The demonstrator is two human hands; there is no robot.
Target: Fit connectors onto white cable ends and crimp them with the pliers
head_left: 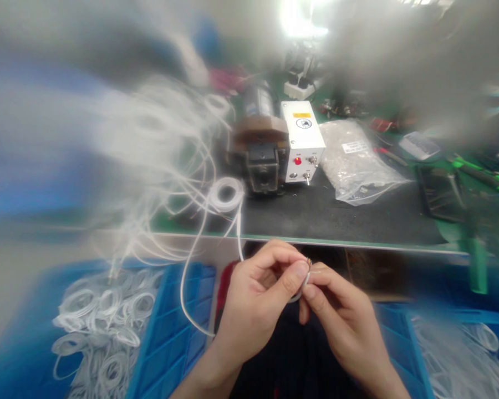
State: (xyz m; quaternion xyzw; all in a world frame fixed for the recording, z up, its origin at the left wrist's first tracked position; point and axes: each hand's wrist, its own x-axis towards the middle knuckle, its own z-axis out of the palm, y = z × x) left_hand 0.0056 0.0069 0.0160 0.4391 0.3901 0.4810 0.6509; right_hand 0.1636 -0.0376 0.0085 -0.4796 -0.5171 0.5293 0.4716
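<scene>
Both hands meet in front of the bench edge over a white cable (306, 279), whose end shows bare or coloured strands at the fingertips. My left hand (266, 299) pinches the strands between thumb and forefinger. Just below, my right hand (336, 310) is closed on the white cable with thumb and fingers. Part of the cable is hidden behind the fingers. A white coil of cable (226, 194) lies at the bench edge, and a loose length hangs from it toward my left forearm.
A machine with a dark motor (263, 144) and white control box (303, 138) stands on a black mat (316, 219). Right of it lies a clear plastic bag (353, 160). Blue crates (172, 327) of coiled cable flank me. More cables (149, 144) pile up left.
</scene>
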